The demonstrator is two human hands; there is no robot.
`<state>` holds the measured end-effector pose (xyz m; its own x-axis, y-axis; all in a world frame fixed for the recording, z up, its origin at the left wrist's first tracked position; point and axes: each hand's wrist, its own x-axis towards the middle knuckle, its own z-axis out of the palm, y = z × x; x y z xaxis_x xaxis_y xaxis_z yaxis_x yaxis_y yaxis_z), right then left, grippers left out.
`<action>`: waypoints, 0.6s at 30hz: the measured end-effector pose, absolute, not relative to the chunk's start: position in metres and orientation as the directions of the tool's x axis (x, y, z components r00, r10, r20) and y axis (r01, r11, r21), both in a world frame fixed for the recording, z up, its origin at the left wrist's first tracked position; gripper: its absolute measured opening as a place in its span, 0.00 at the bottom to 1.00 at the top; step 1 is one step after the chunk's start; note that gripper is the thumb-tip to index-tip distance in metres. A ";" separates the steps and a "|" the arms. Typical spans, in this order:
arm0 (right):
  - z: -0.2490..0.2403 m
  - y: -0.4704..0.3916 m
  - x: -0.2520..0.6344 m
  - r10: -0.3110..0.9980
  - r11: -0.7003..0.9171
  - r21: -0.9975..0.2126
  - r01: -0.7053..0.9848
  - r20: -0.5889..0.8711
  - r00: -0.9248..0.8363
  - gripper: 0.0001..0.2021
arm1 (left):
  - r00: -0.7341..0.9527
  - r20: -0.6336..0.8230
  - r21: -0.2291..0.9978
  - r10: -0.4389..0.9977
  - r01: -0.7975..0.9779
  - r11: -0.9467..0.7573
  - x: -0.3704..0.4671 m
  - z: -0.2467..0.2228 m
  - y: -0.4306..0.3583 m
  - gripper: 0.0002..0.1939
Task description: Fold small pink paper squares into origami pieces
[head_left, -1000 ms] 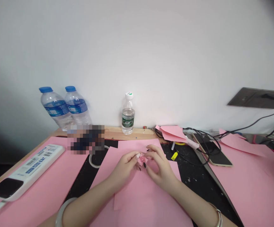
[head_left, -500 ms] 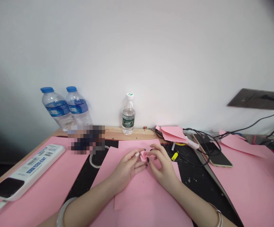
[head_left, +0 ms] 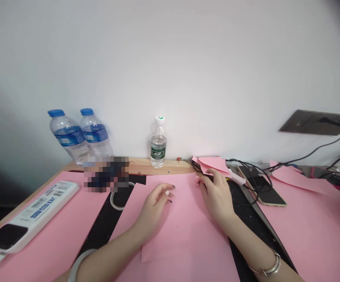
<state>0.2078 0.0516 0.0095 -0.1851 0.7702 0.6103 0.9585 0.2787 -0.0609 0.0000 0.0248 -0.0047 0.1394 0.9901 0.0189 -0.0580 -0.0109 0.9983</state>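
Observation:
My left hand (head_left: 153,205) hovers over the pink sheets with its fingers curved and apart. Nothing shows between them. To its right, my right hand (head_left: 219,194) is at the far right corner of the middle sheet. Its fingertips close on a small crumpled pink paper flower (head_left: 197,180); part of the grip is hidden by the hand. Just beyond these fingers lies a small stack of pink paper pieces (head_left: 213,164). Beneath both hands spreads a large pink paper sheet (head_left: 184,239).
Two blue-capped bottles (head_left: 70,137) lean at the back left, and a small water bottle (head_left: 158,147) stands by the wall. A white power bank (head_left: 37,215) lies left. Right are a phone (head_left: 263,188), black cables (head_left: 252,176) and more pink paper (head_left: 301,219). A white ring (head_left: 112,201) lies on the black mat.
My hands have come apart. The right one has moved right and away with the paper flower, to the sheet's far corner. My left hand has drawn slightly left and no longer touches the flower.

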 end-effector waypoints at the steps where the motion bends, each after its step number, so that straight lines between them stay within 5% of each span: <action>1: 0.011 0.053 0.210 0.771 0.247 -0.028 0.969 0.611 -0.179 0.09 | 0.142 0.028 0.999 0.989 -0.036 -0.023 0.000 -0.004 0.025 0.10; 10: 0.015 0.052 0.215 0.836 0.077 0.113 0.991 0.534 -0.126 0.09 | 0.148 0.065 0.994 0.987 0.078 -0.077 -0.001 -0.005 0.024 0.10; 18: 0.017 0.052 0.214 0.752 0.149 -0.018 0.989 0.652 -0.101 0.12 | 0.118 0.092 0.989 0.989 0.102 -0.104 -0.001 -0.002 0.023 0.12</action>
<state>0.2136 0.0523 0.0165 -0.1015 0.7515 0.6518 0.9887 0.1491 -0.0179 -0.0011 0.0225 -0.0021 0.1177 0.9888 0.0917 0.1018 -0.1039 0.9894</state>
